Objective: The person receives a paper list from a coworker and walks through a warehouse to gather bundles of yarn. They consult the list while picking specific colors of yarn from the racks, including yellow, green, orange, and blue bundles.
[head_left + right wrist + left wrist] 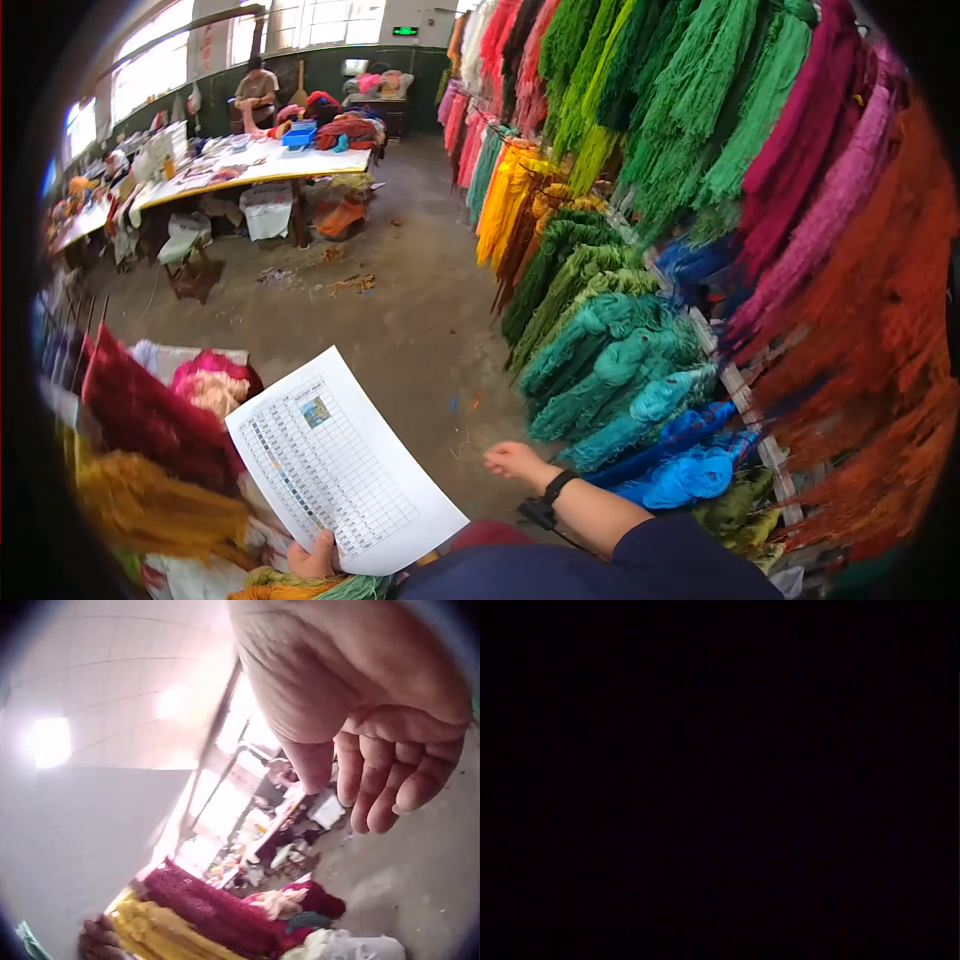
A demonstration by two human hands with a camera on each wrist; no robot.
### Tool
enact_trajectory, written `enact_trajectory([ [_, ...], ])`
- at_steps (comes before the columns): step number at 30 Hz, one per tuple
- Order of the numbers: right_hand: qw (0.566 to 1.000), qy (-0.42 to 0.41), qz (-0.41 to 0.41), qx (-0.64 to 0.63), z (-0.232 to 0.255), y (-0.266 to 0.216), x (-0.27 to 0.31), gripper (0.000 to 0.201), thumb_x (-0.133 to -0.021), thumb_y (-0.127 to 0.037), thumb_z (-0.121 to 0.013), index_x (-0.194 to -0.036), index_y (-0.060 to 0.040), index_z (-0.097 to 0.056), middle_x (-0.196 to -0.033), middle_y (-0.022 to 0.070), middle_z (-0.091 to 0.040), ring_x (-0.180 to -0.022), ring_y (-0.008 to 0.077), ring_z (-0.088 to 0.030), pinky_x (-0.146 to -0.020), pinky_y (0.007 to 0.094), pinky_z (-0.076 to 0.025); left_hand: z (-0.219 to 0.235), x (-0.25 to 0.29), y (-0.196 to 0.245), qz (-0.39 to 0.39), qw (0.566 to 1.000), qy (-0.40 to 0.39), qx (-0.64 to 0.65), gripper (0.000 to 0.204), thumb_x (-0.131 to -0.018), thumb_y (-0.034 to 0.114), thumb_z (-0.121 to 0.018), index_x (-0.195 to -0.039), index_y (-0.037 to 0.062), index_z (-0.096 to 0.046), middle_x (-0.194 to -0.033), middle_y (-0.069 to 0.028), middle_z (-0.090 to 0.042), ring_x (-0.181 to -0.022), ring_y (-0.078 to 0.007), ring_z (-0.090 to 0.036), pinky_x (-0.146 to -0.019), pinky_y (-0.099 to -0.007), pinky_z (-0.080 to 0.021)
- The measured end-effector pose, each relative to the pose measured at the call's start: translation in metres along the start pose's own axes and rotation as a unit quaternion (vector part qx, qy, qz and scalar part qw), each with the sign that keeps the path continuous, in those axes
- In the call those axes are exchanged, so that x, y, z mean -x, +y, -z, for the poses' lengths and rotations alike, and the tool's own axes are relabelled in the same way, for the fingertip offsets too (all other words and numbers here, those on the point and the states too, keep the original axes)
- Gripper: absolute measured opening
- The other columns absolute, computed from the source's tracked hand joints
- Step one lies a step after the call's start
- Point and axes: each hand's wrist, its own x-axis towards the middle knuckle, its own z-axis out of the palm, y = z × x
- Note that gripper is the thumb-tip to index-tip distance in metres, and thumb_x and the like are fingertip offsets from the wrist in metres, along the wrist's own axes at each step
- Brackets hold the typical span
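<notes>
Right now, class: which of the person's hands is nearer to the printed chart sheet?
Left. The left hand grips the printed chart sheet at its bottom edge. The right hand hangs apart to the sheet's right, fingers loosely curled, holding nothing.

We see our left hand [312, 556] pinching a white printed chart sheet [338, 462] at its lower edge, while our right hand [513, 461] hangs loosely curled near hanging teal yarn skeins [615, 365].

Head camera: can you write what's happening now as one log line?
left hand: holds paper chart | right hand: loosely curled, holds nothing, near teal yarn | left wrist view: dark
</notes>
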Motion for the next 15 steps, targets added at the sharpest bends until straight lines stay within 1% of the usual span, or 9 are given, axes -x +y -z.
enact_trajectory([
  [4,0.968,0.168,-0.160,-0.100,0.071,0.097,-0.047,0.020,-0.085,-0.025,-0.063,-0.092,-0.0072,-0.061,-0.081,0.0037,-0.063,-0.068,0.0132,-0.059,-0.059,0.0261,-0.048,0.013,-0.112,0.011,-0.047,0.998,-0.022,-0.039,0.037,-0.086,0.013,-0.058,-0.113,-0.0116,-0.051,-0.098,-0.0202,-0.063,-0.079,-0.0238,-0.064,-0.069,-0.0336,-0.053],
  [5,0.963,0.181,-0.202,0.010,0.094,0.153,-0.078,0.016,-0.085,-0.022,-0.062,-0.084,-0.0055,-0.061,-0.075,0.0055,-0.062,-0.061,0.0154,-0.058,-0.052,0.0291,-0.047,0.011,-0.141,0.017,-0.052,0.998,-0.017,-0.028,0.035,-0.086,0.010,-0.056,-0.112,-0.0129,-0.051,-0.100,-0.0212,-0.062,-0.082,-0.0248,-0.064,-0.073,-0.0347,-0.052],
  [6,0.944,0.211,-0.252,0.022,0.086,0.120,-0.062,0.019,-0.085,-0.019,-0.061,-0.075,-0.0032,-0.061,-0.066,0.0073,-0.060,-0.054,0.0175,-0.057,-0.046,0.0322,-0.046,0.008,-0.171,0.021,-0.058,0.998,-0.013,-0.015,0.033,-0.086,0.007,-0.055,-0.112,-0.0142,-0.051,-0.102,-0.0222,-0.062,-0.084,-0.0257,-0.063,-0.077,-0.0358,-0.051],
  [8,0.929,0.125,-0.299,0.181,0.104,0.178,-0.099,0.024,-0.085,-0.019,-0.060,-0.068,-0.0027,-0.061,-0.058,0.0082,-0.058,-0.051,0.0181,-0.057,-0.044,0.0334,-0.044,0.002,-0.230,0.031,-0.040,0.998,-0.028,0.026,0.038,-0.088,0.008,-0.051,-0.118,-0.0150,-0.044,-0.105,-0.0240,-0.060,-0.087,-0.0293,-0.063,-0.078,-0.0390,-0.052],
  [10,0.911,0.194,-0.363,0.005,0.105,0.214,-0.130,0.024,-0.084,-0.021,-0.060,-0.070,-0.0026,-0.061,-0.059,0.0084,-0.059,-0.053,0.0178,-0.058,-0.045,0.0330,-0.044,-0.017,-0.295,0.042,-0.063,0.996,-0.065,-0.012,0.041,-0.088,0.009,-0.051,-0.120,-0.0143,-0.042,-0.107,-0.0240,-0.058,-0.089,-0.0298,-0.062,-0.079,-0.0396,-0.051],
  [11,0.913,0.197,-0.358,-0.007,0.102,0.201,-0.160,0.024,-0.084,-0.021,-0.060,-0.070,-0.0026,-0.061,-0.059,0.0084,-0.059,-0.053,0.0178,-0.058,-0.045,0.0330,-0.044,-0.023,-0.329,0.050,-0.083,0.992,-0.087,-0.045,0.043,-0.088,0.010,-0.051,-0.122,-0.0137,-0.040,-0.110,-0.0240,-0.057,-0.092,-0.0304,-0.061,-0.081,-0.0401,-0.051],
  [13,0.922,0.028,-0.303,0.238,0.091,0.164,-0.207,0.029,-0.085,-0.028,-0.058,-0.068,-0.0048,-0.062,-0.059,0.0081,-0.059,-0.051,0.0195,-0.058,-0.047,0.0334,-0.045,-0.036,-0.395,0.063,-0.117,0.978,-0.129,-0.112,0.047,-0.088,0.012,-0.051,-0.126,-0.0125,-0.036,-0.115,-0.0239,-0.054,-0.097,-0.0315,-0.059,-0.085,-0.0411,-0.049],
  [14,0.871,-0.104,-0.173,0.448,0.097,0.137,-0.234,0.037,-0.086,-0.036,-0.054,-0.066,-0.0059,-0.063,-0.059,0.0076,-0.060,-0.050,0.0214,-0.057,-0.049,0.0337,-0.046,-0.038,-0.422,0.069,-0.129,0.970,-0.145,-0.147,0.049,-0.089,0.013,-0.051,-0.128,-0.0119,-0.034,-0.117,-0.0238,-0.053,-0.099,-0.0321,-0.058,-0.086,-0.0416,-0.048],
  [15,0.898,-0.064,-0.156,0.406,0.098,0.105,-0.261,0.040,-0.085,-0.039,-0.052,-0.065,-0.0063,-0.064,-0.058,0.0073,-0.059,-0.051,0.0215,-0.058,-0.050,0.0334,-0.046,-0.036,-0.445,0.076,-0.144,0.961,-0.154,-0.178,0.052,-0.089,0.014,-0.051,-0.130,-0.0112,-0.032,-0.119,-0.0238,-0.052,-0.102,-0.0326,-0.057,-0.088,-0.0422,-0.047],
])
